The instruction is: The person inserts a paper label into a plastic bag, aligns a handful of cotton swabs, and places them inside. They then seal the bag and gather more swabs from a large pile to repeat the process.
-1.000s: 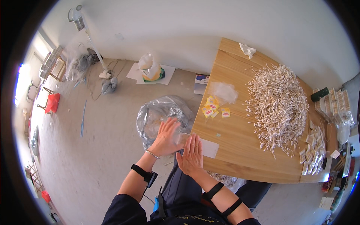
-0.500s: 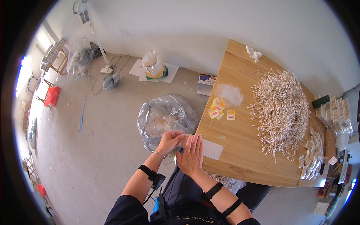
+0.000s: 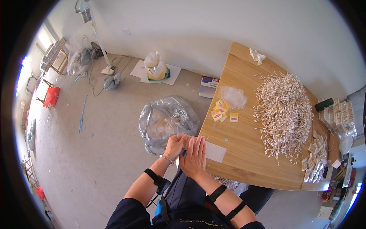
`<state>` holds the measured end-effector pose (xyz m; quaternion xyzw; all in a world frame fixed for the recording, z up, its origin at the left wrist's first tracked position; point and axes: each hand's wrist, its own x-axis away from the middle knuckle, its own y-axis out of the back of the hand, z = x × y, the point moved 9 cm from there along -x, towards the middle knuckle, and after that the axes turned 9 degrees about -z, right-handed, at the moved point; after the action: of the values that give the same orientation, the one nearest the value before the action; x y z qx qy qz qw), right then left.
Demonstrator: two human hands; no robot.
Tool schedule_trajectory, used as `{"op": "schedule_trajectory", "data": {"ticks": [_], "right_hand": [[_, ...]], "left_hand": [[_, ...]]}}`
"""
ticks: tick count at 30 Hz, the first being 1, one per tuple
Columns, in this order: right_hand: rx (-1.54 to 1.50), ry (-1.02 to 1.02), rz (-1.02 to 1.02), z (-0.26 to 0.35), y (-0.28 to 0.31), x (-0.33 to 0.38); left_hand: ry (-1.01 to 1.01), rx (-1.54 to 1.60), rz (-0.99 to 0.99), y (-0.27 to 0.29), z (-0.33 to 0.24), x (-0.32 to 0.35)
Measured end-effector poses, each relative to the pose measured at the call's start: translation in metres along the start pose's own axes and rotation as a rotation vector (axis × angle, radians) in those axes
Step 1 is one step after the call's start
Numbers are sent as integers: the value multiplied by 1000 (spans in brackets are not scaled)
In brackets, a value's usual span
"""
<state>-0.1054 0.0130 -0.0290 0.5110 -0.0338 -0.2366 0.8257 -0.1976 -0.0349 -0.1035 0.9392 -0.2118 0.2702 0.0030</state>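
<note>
The packet (image 3: 186,144) lies at the left edge of the tabletop (image 3: 249,162), running lengthwise, I think, from the left hand (image 3: 175,147), fingers pinched on one end, to the right hand (image 3: 193,157), fingers flat over the other.

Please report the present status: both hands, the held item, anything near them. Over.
Left hand closed on striped bundle. Right hand open, flat, at bundle's other end. White card just right of it; swab heap apart, farther right.
</note>
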Motion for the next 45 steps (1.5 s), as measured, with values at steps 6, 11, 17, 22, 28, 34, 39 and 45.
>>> {"op": "schedule_trajectory", "data": {"ticks": [6, 11, 17, 22, 28, 34, 39, 45], "right_hand": [[-23, -101, -47, -38, 11, 5], [101, -75, 93, -37, 13, 10], [180, -57, 65, -30, 11, 10], [162, -42, 73, -27, 10, 10], [97, -56, -12, -29, 14, 10], [155, -87, 38, -29, 12, 5], [172, -94, 39, -28, 12, 5], [178, -100, 39, -26, 15, 6]], "left_hand": [[-125, -102, -3, 0, -1, -3], [-126, -115, -8, 6, 3, -7], [-146, -110, -39, 2, -10, -1], [-106, -128, -43, 4, -5, -2], [-142, -130, -55, 4, -8, -2], [-112, -103, -55, 1, -10, 0], [-132, -186, -130, 5, -9, -1], [-118, -191, -117, 7, -3, -4]]}}
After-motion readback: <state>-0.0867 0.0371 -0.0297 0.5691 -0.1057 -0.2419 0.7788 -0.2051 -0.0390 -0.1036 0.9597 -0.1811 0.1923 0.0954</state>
